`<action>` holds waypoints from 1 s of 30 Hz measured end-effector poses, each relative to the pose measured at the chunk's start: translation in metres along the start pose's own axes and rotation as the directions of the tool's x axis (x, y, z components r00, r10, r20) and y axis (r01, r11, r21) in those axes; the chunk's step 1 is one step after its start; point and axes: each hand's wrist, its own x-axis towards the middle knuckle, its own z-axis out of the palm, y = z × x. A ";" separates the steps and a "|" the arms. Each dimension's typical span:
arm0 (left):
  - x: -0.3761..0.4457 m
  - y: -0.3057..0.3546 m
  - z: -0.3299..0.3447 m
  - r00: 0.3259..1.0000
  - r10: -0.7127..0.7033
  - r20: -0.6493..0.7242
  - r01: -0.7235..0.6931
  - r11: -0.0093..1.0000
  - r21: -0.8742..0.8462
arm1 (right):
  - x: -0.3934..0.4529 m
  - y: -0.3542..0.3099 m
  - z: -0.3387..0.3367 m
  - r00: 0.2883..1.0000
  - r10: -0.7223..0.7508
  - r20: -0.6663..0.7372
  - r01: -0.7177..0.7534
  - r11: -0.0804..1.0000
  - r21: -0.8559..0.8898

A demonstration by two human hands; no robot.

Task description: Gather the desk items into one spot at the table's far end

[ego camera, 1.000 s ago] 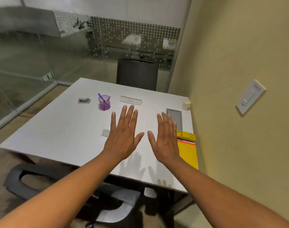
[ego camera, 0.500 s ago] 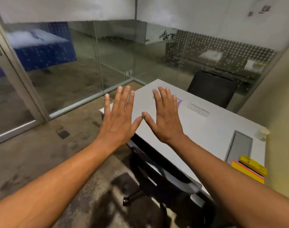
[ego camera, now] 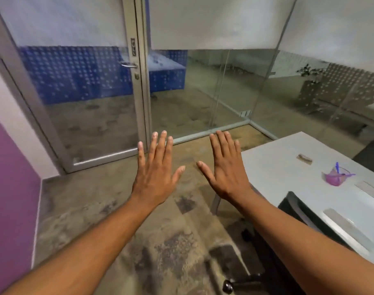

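My left hand (ego camera: 156, 171) and my right hand (ego camera: 225, 169) are stretched out flat, palms down, fingers apart, holding nothing, over the floor left of the white table (ego camera: 277, 167). On the table at the right stand a purple cup (ego camera: 335, 177) with a blue pen in it, a small grey stapler-like item (ego camera: 304, 159) beyond it, and a pale flat bar (ego camera: 371, 191) at the right edge. Another grey strip (ego camera: 347, 228) lies near the table's front edge.
A glass door (ego camera: 92, 99) with a metal frame and handle faces me, with glass walls to its right. A purple wall (ego camera: 9, 199) is at the left. A black office chair (ego camera: 288, 241) stands under the table's near edge, its base on the mottled floor.
The view has swung left, away from the table and toward the glass door. Both hands stay flat and empty but now hover over the floor instead of the tabletop.
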 end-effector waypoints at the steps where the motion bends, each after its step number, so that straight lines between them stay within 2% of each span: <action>1: -0.001 -0.016 0.001 1.000 -0.014 -0.004 0.014 1.000 0.010 | 0.005 -0.012 0.010 1.000 -0.011 0.013 0.011 1.000 0.004; 8: -0.002 -0.095 0.024 0.994 -0.104 0.021 0.103 0.994 0.039 | 0.056 -0.065 0.078 0.987 -0.121 0.109 0.119 0.992 0.029; 14: 0.020 -0.153 0.082 0.990 -0.079 0.115 0.068 0.993 0.097 | 0.113 -0.075 0.150 0.980 -0.134 0.145 0.122 0.989 0.086; 23: 0.133 -0.210 0.188 0.979 -0.031 0.201 0.016 0.997 0.077 | 0.223 -0.026 0.251 0.970 -0.119 0.211 0.092 0.987 0.133; 26: 0.169 -0.216 0.223 0.976 -0.015 0.216 0.002 0.998 0.061 | 0.256 0.001 0.276 0.961 -0.144 0.235 0.128 0.988 0.082; 30: 0.220 -0.216 0.261 0.973 0.012 0.232 -0.014 1.000 0.007 | 0.292 0.031 0.301 0.956 -0.103 0.274 0.097 0.995 0.034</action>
